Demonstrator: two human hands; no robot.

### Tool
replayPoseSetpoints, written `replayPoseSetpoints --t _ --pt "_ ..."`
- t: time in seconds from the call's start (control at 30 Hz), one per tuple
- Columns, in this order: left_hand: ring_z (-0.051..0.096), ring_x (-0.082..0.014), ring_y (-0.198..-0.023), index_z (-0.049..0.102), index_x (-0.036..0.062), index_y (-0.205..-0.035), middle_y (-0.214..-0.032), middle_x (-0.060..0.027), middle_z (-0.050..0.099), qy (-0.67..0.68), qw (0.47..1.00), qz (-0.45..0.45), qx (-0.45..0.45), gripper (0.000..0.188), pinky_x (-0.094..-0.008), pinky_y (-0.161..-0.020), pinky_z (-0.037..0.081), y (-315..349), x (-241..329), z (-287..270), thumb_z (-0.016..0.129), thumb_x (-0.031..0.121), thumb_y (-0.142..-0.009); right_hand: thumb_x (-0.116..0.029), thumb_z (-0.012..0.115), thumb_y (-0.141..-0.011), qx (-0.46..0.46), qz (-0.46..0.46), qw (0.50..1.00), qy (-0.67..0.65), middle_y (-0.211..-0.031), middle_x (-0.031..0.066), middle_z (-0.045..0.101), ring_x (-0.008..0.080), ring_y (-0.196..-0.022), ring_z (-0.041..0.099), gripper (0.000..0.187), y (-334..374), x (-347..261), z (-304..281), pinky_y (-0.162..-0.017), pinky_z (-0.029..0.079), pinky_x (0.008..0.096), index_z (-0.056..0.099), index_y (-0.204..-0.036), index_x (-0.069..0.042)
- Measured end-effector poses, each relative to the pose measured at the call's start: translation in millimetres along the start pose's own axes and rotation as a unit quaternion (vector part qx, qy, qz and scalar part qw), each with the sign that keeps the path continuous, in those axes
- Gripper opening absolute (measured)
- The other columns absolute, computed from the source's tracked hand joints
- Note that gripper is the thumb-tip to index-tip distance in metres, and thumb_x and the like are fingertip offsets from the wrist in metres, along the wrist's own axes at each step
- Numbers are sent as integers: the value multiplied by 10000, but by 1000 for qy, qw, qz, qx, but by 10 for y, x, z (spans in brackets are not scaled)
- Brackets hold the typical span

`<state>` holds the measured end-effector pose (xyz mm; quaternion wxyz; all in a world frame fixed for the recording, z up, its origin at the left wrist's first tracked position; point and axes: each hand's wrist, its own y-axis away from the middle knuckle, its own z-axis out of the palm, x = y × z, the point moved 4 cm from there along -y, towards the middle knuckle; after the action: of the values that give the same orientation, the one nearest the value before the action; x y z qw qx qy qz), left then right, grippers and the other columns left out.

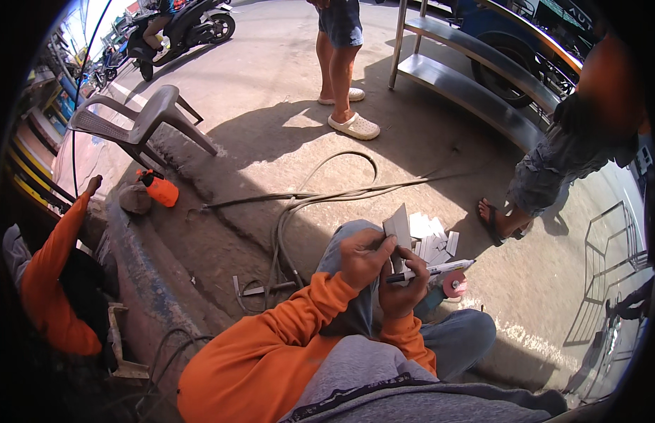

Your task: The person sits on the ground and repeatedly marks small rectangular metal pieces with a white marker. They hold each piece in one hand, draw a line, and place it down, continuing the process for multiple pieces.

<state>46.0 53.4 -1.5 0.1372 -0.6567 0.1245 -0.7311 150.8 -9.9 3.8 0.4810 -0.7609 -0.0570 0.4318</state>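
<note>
In front of my chest, my left hand (366, 258) pinches a flat grey rectangular piece (398, 224) between thumb and fingers, tilted upward. Its material cannot be made out. My right hand (403, 287) is closed around a white marker (446, 268) with a dark end, which points to the right. The right fingertips are close to the lower edge of the grey piece; whether they touch it is unclear. Just beyond, a loose pile of pale flat cut pieces (431, 238) lies on the ground. Beside my right knee are a pinkish disc (454, 285) and a partly hidden teal object (431, 303).
Cables (292, 204) loop over the pavement ahead, near thin metal strips (269, 287). An orange bottle (159, 189), a stone (135, 199) and a plastic chair (140, 123) are left. People stand ahead (341, 63) and right (546, 169); another in orange sits left (59, 268). A metal rack (475, 92) stands beyond.
</note>
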Motion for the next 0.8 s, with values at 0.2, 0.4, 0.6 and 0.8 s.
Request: replayPoseSetpoints --t 0.2,0.4,0.6,0.8 --pt "584 -97 -581 665 -58 -790 -685 -81 649 41 999 -13 -33 116 -250 -506 445 40 -64 179 712 37 -836 -22 791 -746 16 13 1000 19 -993 167 674 275 -925 679 447 4 141 -120 -826 523 355 462 -1048 -50" --pt "591 -109 -567 666 -62 -777 -678 -88 642 88 992 -85 -44 118 -252 -497 442 68 -160 201 709 34 -832 -17 800 -732 16 40 999 8 -972 149 683 256 -907 690 443 26 212 -123 -818 528 349 482 -1039 -49" --pt "595 -118 -562 666 -63 -776 -683 -93 648 -19 998 44 -29 141 -264 -501 450 20 -27 141 716 57 -830 -24 807 -731 17 41 999 10 -978 147 683 257 -915 688 449 72 229 -105 -822 526 349 484 -1040 -48" --pt "603 -101 -594 670 -65 -796 -705 -75 665 121 988 -93 -26 154 -264 -541 471 -59 -48 129 725 75 -830 -21 791 -763 -16 35 999 14 -973 138 692 237 -906 683 416 -98 98 -55 -838 515 341 482 -1040 -52"
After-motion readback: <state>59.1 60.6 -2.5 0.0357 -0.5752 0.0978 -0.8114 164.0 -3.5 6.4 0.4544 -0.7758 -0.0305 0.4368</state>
